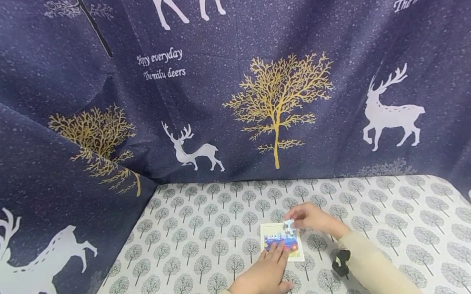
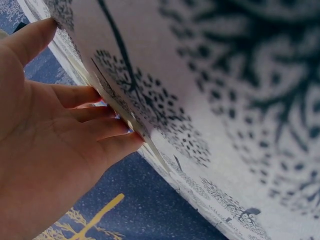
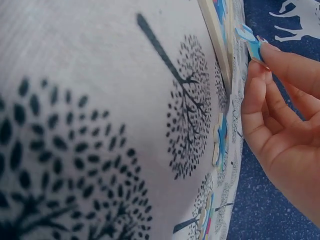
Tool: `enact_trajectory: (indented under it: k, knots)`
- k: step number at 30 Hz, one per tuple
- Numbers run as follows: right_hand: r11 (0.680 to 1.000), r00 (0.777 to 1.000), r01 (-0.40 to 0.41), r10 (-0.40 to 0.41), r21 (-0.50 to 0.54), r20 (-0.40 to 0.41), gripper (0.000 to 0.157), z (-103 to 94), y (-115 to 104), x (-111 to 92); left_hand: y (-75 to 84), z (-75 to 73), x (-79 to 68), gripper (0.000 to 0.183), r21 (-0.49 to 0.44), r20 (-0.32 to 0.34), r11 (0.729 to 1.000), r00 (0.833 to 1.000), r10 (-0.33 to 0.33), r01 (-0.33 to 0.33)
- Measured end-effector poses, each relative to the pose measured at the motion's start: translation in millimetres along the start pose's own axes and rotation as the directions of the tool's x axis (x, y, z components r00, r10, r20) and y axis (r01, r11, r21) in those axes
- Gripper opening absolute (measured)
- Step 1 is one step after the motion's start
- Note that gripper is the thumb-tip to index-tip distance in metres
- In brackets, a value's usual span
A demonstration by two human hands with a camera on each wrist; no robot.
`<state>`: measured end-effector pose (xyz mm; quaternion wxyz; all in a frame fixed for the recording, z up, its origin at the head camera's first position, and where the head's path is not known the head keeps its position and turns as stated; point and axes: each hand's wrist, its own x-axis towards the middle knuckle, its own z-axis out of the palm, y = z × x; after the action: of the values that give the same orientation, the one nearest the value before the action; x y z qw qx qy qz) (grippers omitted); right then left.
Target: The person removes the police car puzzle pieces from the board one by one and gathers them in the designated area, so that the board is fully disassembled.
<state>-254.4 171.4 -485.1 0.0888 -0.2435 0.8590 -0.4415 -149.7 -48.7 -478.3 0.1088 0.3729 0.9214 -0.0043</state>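
A small jigsaw puzzle in a pale frame [image 1: 296,259] lies on the table, its picture showing a blue vehicle with eyes. My left hand [image 1: 267,272] rests its straight fingertips on the lower part of the picture, thumb out to the side. In the left wrist view, the fingers [image 2: 117,145] meet the thin edge of the frame. My right hand [image 1: 313,219] pinches a light blue and white puzzle piece [image 1: 289,226] between thumb and fingers. The right wrist view has this puzzle piece [image 3: 254,46] tilted and raised beside the frame's edge [image 3: 216,42].
Loose puzzle pieces [image 3: 219,142] lie on the cloth near the frame in the right wrist view. A white tablecloth [image 1: 179,268] printed with grey trees covers the table. Dark blue curtains [image 1: 212,92] with deer and trees hang behind and at the left.
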Motion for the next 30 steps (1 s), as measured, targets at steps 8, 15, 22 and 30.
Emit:
enact_trajectory:
  k: [8, 15, 22, 30]
  knots:
    - [0.994, 0.999, -0.039, 0.039, 0.104, 0.002, 0.027, -8.4, -3, -3, -0.3, -0.6, 0.0, 0.079, 0.004, 0.008, 1.000, 1.000, -0.001, 0.001]
    - [0.985, 0.998, -0.054, 0.056, 0.163, -0.008, 0.029, -14.8, -1, -5, 0.0, -0.8, -0.6, 0.079, -0.011, 0.007, 1.000, 1.000, -0.003, 0.003]
    - [0.982, 0.998, -0.048, 0.052, 0.184, -0.016, 0.029, -19.9, 4, -6, -0.7, 0.9, 0.6, 0.079, -0.020, 0.006, 1.000, 1.000, 0.000, 0.001]
    - [0.988, 0.997, -0.070, 0.075, 0.138, -0.032, 0.030, -27.5, 3, -10, -1.7, 2.8, 1.5, 0.079, -0.004, 0.009, 1.000, 1.000, 0.001, -0.001]
